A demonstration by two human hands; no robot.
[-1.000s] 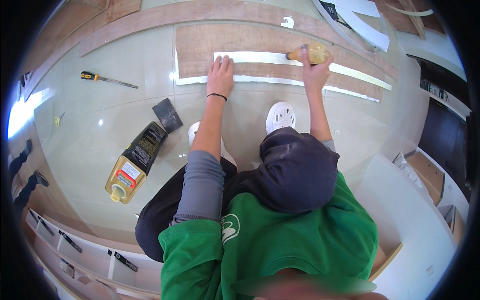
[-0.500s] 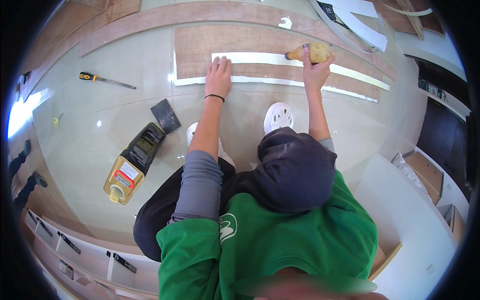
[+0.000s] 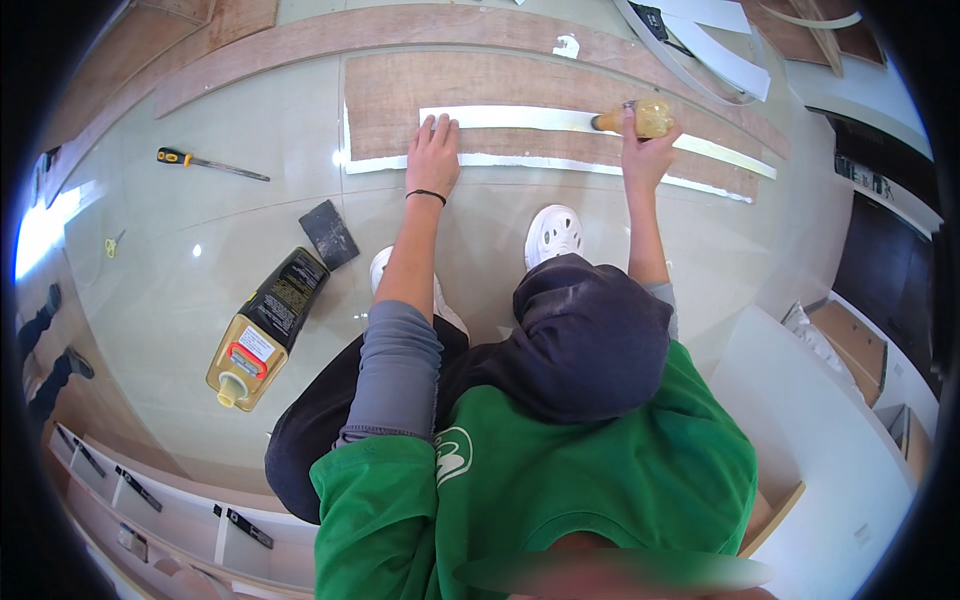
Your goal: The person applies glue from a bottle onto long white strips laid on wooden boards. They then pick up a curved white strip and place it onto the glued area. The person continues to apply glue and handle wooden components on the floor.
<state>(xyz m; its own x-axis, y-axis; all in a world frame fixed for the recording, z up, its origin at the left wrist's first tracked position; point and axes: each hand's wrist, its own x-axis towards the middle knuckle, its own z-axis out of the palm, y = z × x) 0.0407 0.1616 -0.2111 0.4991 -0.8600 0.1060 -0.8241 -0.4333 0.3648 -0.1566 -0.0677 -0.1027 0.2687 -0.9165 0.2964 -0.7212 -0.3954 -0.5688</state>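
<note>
Left hand (image 3: 432, 155): flat, fingers spread, palm down on the near-left end of the white strip (image 3: 520, 118); grips nothing, just pins it.
Right hand (image 3: 645, 150): closed round a small yellowish squeeze bottle (image 3: 640, 117), nozzle pointing left along the strip.
Change vs 1 s ago: bottle + right hand sit about the same spot on the strip, maybe a touch further right; left hand unchanged, flat on the strip. Whole view shifted slightly w/ the head.
Meaning: reads as slow work along the strip, prob. laying a bead of glue from the bottle; little ground covered in this sec., most of the strip to the right looks undone. That's a judgement, no glue line visible.
Strip + board: white strip lies lengthwise on a brown wood-grain board (image 3: 480, 85), far side of the floor (image 3: 250, 170), in front of the crouching person; a second white edge runs along the board's near side.
Left of person: big amber bottle w/ dark label (image 3: 262, 330) on its side, dark flat pad (image 3: 328, 234) just beyond it.
Far left: screwdriver, yellow-black handle (image 3: 210, 163), well apart from the hands.
Right: white panel (image 3: 830, 440) near.
</note>
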